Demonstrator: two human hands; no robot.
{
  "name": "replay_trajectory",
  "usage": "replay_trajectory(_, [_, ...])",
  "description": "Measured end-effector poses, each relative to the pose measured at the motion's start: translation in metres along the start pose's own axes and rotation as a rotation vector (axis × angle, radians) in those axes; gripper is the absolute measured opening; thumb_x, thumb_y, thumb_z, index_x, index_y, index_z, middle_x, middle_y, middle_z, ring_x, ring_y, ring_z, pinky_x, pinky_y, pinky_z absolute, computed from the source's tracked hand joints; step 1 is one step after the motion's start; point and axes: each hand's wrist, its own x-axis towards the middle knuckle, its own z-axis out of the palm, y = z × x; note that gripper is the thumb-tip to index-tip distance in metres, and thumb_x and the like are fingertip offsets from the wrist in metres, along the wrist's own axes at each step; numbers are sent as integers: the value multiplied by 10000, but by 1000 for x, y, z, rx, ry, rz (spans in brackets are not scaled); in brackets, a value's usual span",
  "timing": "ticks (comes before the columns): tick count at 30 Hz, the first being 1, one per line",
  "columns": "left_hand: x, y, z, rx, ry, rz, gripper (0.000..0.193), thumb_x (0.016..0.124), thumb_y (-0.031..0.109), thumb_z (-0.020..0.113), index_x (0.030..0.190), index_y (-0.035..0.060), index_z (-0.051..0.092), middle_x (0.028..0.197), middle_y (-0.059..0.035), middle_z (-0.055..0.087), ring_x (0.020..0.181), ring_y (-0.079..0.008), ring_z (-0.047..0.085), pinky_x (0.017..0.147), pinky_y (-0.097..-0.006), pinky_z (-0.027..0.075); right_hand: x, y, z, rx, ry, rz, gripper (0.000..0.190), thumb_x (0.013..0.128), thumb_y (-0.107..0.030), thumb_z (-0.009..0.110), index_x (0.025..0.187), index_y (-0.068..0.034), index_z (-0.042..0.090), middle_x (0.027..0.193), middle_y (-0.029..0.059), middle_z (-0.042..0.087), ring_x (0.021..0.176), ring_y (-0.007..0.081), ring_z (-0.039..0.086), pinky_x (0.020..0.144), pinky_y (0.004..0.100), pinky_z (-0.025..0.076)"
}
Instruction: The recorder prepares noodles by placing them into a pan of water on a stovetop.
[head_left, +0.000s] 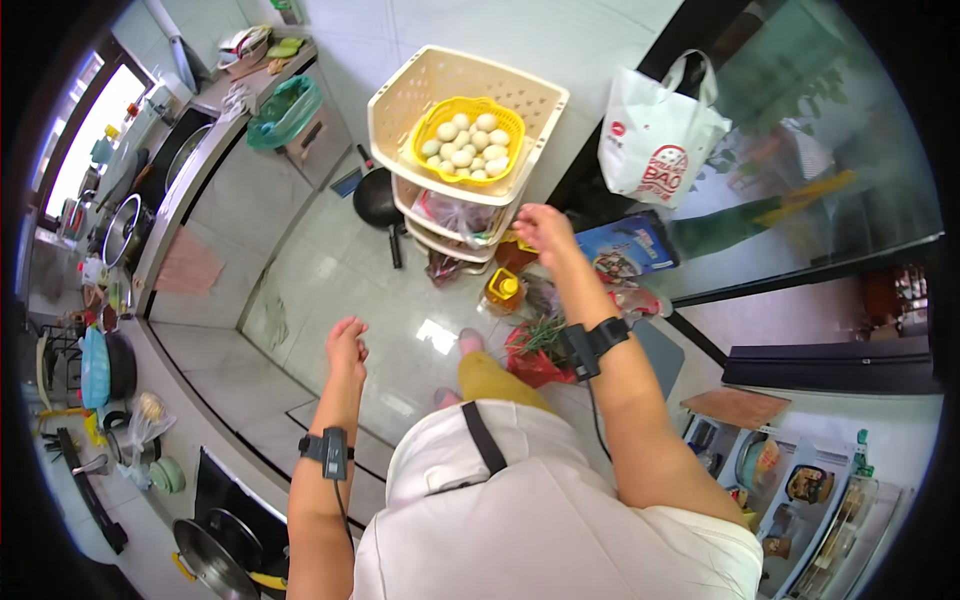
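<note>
My left hand (347, 349) hangs over the tiled floor with loosely bent fingers, and no object shows in it. Farther forward, my right hand (546, 229) is raised beside the beige plastic tiered rack (469, 191), its fingers half curled and nothing visible between them. I cannot tell whether it touches the rack. On the top tier sits a yellow plastic basket (517, 124) of pale eggs (463, 142). A plastic bag (454, 214) lies in the tier below. Beneath my right hand, a bottle of yellow oil (502, 292) stands on the floor.
A black frying pan (377, 199) leans by the rack. A red bag (536, 364) with green stalks lies near my feet. At right are a white carrier bag (652, 142), a glass door (810, 172) and an open refrigerator (795, 487). The kitchen counter (161, 255) curves along the left.
</note>
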Motion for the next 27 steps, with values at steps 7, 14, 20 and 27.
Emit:
replay_trajectory(7, [28,35,41,28,-4,37,210,794,92,576,993,77,509,755,-38,581,439,-63,377,389,-207,293,43,-21,0,-11,84,-13,282,822,-138,518,1081,-29,501,873,34,540,702,129,532,604,245,466])
replay_trajectory(14, [52,62,87,72,-45,32,169,818,110,560,978,76,518,755,-37,586,451,-71,408,410,-200,325,74,-26,8,-77,14,8,310,809,-148,548,1097,-42,510,861,4,542,686,86,501,623,204,435])
replay_trajectory(20, [73,73,128,125,-99,8,178,825,132,560,991,77,529,773,-38,605,459,-76,431,426,-204,353,79,-25,7,-146,-1,7,301,801,-143,567,1078,-37,522,813,-1,548,680,73,509,621,198,438])
replay_trajectory(27, [88,98,175,203,-265,53,291,829,138,552,1108,63,514,840,-34,611,511,-93,508,464,-202,410,66,-28,9,-109,41,37,268,830,-148,537,1076,-42,530,862,4,562,704,83,528,636,202,456])
